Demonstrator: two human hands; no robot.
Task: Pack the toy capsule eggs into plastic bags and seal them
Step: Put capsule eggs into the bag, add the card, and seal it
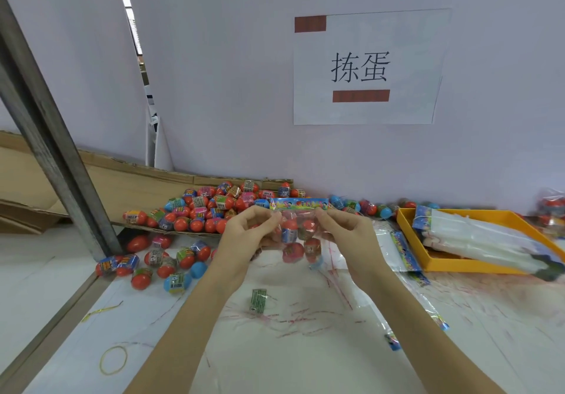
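I hold a clear plastic bag (298,234) with a colourful printed header strip up above the table. Several red capsule eggs hang inside it. My left hand (247,228) pinches the bag's left side just under the header. My right hand (345,230) pinches its right side at the same height. A big heap of loose capsule eggs (214,207), red and blue with printed wrappers, lies behind my hands on flattened cardboard. More loose eggs (159,262) are scattered on the table to the left.
An orange tray (458,263) at the right holds a stack of unfilled bags. More flat bags (397,250) lie beside it. A loose green label (258,300) and a yellow rubber band (113,360) lie on the white table. A grey metal post (61,161) slants at the left.
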